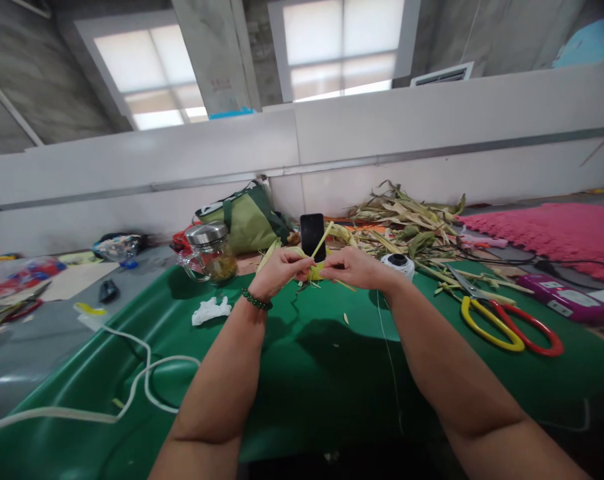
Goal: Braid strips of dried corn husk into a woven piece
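My left hand point(282, 268), with a dark beaded bracelet point(256, 299) at its wrist, is closed in a pinch on pale yellow-green corn husk strips point(323, 240). Close beside it, my right hand point(351, 267) also pinches the husk strips, fingers pressed together. One strip sticks up between the hands, in front of a dark phone point(312, 233) propped upright. The exact shape of the piece between the fingertips is partly hidden. Right of my right hand sits a white spool of thread point(398, 264); a thin thread hangs near my right forearm.
Scissors point(507, 327) with yellow and red handles lie on the green cloth point(332, 373) at right. Behind them are a husk pile point(407, 220) and a purple device point(565, 297). At left stand a glass jug point(215, 257), a crumpled tissue point(211, 311), a white cable point(147, 363) and a green bag point(249, 223).
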Demonstrator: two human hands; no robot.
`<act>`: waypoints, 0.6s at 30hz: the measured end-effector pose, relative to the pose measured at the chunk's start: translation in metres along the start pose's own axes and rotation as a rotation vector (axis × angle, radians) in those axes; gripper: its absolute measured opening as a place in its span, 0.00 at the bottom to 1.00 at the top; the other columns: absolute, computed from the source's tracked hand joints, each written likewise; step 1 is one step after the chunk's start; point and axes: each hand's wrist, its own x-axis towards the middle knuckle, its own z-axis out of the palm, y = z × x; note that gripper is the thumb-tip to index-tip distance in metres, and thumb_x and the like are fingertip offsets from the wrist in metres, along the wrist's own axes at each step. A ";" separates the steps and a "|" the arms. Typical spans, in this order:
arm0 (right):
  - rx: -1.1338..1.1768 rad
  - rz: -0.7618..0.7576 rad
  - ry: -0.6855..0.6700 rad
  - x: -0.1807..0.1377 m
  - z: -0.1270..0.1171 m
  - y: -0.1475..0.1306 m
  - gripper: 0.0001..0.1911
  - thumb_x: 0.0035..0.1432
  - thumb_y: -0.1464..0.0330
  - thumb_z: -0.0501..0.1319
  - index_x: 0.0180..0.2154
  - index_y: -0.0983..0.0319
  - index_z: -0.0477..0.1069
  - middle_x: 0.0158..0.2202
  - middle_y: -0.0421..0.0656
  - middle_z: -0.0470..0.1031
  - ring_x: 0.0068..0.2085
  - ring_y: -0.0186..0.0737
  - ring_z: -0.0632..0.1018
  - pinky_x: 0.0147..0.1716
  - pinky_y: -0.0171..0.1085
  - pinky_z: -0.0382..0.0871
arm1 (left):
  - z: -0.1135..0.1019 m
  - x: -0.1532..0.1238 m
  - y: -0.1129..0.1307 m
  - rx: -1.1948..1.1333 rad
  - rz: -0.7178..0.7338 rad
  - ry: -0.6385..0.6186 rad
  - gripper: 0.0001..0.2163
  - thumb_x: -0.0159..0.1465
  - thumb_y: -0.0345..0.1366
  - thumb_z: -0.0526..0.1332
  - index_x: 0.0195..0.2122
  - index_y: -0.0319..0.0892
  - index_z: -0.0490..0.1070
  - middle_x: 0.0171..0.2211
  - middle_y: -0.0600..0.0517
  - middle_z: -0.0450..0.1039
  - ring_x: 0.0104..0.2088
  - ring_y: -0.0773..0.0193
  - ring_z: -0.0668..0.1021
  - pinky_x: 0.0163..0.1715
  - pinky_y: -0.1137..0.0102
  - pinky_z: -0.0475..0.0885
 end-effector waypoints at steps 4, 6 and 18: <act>-0.027 0.089 0.241 0.002 0.006 0.000 0.17 0.59 0.60 0.59 0.23 0.63 0.72 0.19 0.37 0.67 0.22 0.30 0.65 0.24 0.32 0.54 | 0.004 -0.001 -0.001 0.052 0.036 0.039 0.13 0.50 0.44 0.68 0.22 0.38 0.75 0.20 0.54 0.71 0.21 0.71 0.70 0.21 0.75 0.68; -0.057 0.127 0.394 0.004 0.012 -0.001 0.14 0.57 0.58 0.62 0.30 0.62 0.76 0.21 0.37 0.70 0.23 0.31 0.67 0.25 0.32 0.55 | 0.010 -0.001 0.000 0.138 0.085 0.038 0.13 0.52 0.41 0.66 0.17 0.38 0.71 0.17 0.55 0.68 0.20 0.71 0.68 0.19 0.76 0.65; -0.124 0.012 0.367 0.006 0.019 -0.009 0.07 0.60 0.72 0.57 0.31 0.63 0.73 0.30 0.43 0.76 0.31 0.35 0.73 0.32 0.32 0.61 | 0.028 -0.004 -0.001 0.106 -0.043 -0.052 0.04 0.50 0.30 0.63 0.20 0.39 0.76 0.17 0.56 0.71 0.20 0.69 0.71 0.23 0.73 0.69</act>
